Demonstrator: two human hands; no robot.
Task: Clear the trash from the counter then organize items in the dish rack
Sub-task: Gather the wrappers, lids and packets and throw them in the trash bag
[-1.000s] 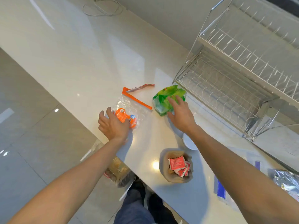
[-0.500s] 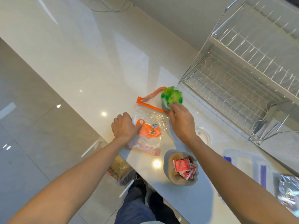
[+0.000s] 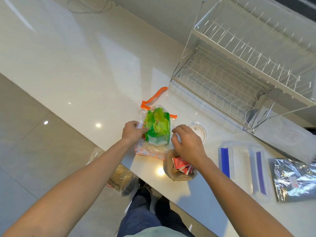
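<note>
A crumpled green wrapper [image 3: 157,128] lies on a clear plastic bag with orange edging [image 3: 150,147] near the counter's front edge. My left hand [image 3: 132,132] grips the left side of that pile, fingers closed on the clear bag and touching the green wrapper. My right hand [image 3: 187,144] hovers just right of the wrapper, fingers curled and holding nothing. An orange strip [image 3: 156,95] sticks out behind the pile. The two-tier wire dish rack [image 3: 239,77] stands at the back right with nothing in it.
A brown paper cup of red sachets [image 3: 179,170] sits under my right wrist, a white lid [image 3: 200,131] beside it. Further right lie a clear box with blue strips [image 3: 242,165] and a silver foil bag [image 3: 295,178]. A trash bag [image 3: 121,177] hangs below the counter edge.
The green wrapper went from my right hand onto the clear bag, which slid toward the counter's front edge. My right hand let go and drew back.
</note>
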